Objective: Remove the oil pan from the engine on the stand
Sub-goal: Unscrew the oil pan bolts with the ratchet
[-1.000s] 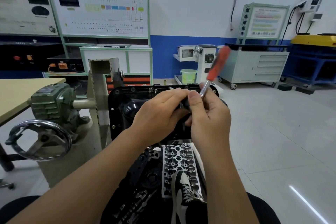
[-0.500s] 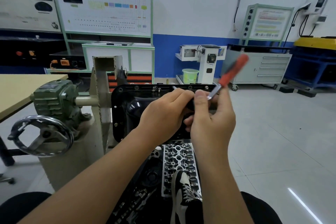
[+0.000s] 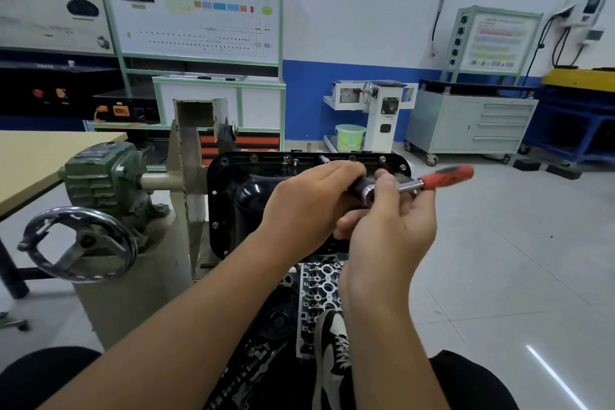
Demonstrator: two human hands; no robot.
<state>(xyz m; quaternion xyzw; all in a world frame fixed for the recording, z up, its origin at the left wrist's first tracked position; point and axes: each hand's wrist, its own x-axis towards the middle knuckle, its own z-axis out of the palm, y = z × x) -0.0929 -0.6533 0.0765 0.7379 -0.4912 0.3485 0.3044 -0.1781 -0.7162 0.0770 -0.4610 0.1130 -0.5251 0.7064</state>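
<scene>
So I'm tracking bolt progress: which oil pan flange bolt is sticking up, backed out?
The bolt on the far flange of the oil pan, just left of the left hand; the others sit flush.

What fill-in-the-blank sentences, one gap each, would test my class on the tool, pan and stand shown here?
1. The ratchet handle is ____ in colour.
2. The oil pan is painted ____.
3. The handwheel sits to the ____ of the oil pan.
4. The small bucket on the floor behind is ____.

Missing words: red; black; left; green
</scene>
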